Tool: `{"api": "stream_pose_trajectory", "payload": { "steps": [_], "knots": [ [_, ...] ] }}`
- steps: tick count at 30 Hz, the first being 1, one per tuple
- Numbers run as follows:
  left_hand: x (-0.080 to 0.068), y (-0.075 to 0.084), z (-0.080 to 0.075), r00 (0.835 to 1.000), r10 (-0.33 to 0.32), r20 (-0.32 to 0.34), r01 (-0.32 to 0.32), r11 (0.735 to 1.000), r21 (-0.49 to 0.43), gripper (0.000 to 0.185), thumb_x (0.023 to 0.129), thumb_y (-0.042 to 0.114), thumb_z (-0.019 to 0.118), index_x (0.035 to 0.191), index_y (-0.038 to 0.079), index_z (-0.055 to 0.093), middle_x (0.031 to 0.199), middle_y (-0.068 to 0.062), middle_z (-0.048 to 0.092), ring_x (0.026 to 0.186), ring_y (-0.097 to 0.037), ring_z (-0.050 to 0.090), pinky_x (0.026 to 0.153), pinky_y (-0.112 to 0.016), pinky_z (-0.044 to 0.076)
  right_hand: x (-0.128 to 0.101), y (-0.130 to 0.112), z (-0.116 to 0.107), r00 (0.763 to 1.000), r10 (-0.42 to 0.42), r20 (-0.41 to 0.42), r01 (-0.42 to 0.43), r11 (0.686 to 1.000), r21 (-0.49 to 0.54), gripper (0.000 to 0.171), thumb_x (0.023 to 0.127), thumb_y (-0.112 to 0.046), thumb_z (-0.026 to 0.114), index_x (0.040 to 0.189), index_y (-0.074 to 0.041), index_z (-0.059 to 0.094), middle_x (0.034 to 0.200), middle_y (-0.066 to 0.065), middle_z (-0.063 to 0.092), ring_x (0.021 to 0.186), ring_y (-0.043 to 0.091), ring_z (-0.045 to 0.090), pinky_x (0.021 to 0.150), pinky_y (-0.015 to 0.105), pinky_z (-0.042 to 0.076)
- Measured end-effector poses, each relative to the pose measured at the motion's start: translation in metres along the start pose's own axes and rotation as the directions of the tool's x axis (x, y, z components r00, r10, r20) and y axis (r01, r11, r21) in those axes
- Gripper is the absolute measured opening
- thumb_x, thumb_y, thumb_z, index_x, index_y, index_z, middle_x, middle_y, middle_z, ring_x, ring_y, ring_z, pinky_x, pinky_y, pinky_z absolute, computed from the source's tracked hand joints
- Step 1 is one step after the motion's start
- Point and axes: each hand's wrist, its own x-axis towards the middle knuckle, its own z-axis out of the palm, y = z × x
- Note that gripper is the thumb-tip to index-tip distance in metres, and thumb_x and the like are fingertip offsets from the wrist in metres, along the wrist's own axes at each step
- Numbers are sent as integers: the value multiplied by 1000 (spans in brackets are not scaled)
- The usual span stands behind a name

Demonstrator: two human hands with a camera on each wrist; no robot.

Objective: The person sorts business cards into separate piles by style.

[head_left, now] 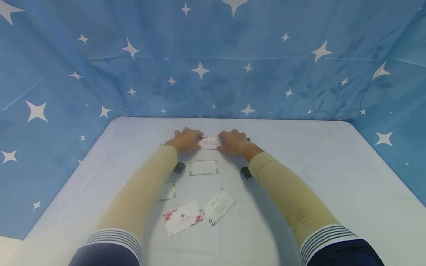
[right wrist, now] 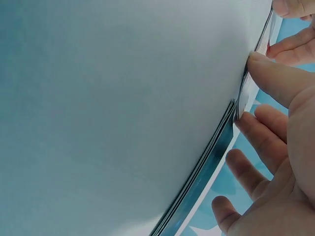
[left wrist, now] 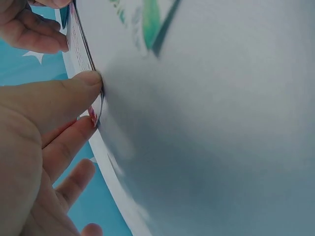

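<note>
My left hand (head_left: pixel 188 140) pinches the left end of a white business card (head_left: pixel 209 143) with red print, between thumb and fingers. At its opposite end my right hand (head_left: pixel 233 143) pinches the same card. Low over the far part of the table, the card appears edge-on in both wrist views; whether others lie under it I cannot tell. Right beside my right fingers, a stack of dark-edged cards (right wrist: pixel 199 172) lies on the table. Nearer to me than the hands is a card with a green leafy border (head_left: pixel 203 167).
Closer in lie a red-flowered card (head_left: pixel 183 218), a green-leaf card (head_left: pixel 218 207) touching or overlapping it, and another card (head_left: pixel 169 192) partly behind my left sleeve. A blue star-patterned curtain (head_left: pixel 213 88) hangs behind the white table (head_left: pixel 316 147).
</note>
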Motion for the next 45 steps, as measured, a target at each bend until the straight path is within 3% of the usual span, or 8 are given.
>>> {"api": "stream_pose_trajectory", "payload": {
  "steps": [8,14,18,26,30,35,40,45],
  "knots": [
    [-14,-1,-5,1000,-10,0,10,998,-57,62,94,27,67,151,17,45,148,-7,48,137,-30,34,104,-54,19,-8,-5,-2,999,-39,-14,40,998,48,61,95,-40,67,148,-17,49,146,10,50,135,33,39,108,55,26],
    [-36,-5,-8,1000,5,-29,-8,997,-80,69,91,32,73,152,17,44,148,-9,48,137,-31,34,103,-56,19,-22,-15,-1,992,-122,-28,125,982,142,62,94,-36,70,148,-14,49,146,9,51,138,32,41,111,53,29],
    [-64,-8,-6,998,13,-55,-20,993,-120,71,89,34,76,151,17,46,148,-7,49,138,-31,35,103,-57,20,-36,-24,3,982,-187,-32,189,954,234,61,93,-30,71,147,-11,50,145,10,53,135,30,46,110,49,34],
    [-135,-9,8,994,2,-113,-23,982,-189,60,88,32,77,142,14,57,144,-7,53,139,-33,36,104,-60,20,-74,-38,19,957,-290,-11,286,934,215,60,86,-29,80,140,-14,59,141,3,57,134,25,47,109,45,36],
    [-164,-10,22,991,-24,-133,-2,981,-193,56,86,33,79,137,17,62,140,-7,56,130,-32,44,97,-57,28,-95,-49,30,932,-360,34,348,918,188,60,85,-34,80,139,-18,60,139,-1,58,132,22,47,109,46,33],
    [-187,-8,38,990,-32,-137,3,978,-207,51,83,31,81,130,19,66,133,-4,59,123,-28,48,95,-58,31,-116,-68,43,890,-444,104,429,892,142,63,83,-39,80,140,-22,60,138,-6,58,132,19,46,111,49,28],
    [-199,-7,46,993,-6,-116,-18,978,-208,48,81,28,82,126,18,68,128,-6,61,123,-29,51,99,-64,27,-126,-81,49,838,-524,153,522,851,55,67,81,-45,81,140,-24,59,131,-11,60,126,14,47,107,47,30],
    [-203,-9,49,995,14,-98,-33,981,-190,47,79,29,83,123,19,69,128,-9,60,122,-30,52,99,-61,29,-127,-85,51,818,-545,182,556,831,-10,60,82,-45,81,135,-26,63,123,-16,61,120,9,48,102,42,31]
  ]
}}
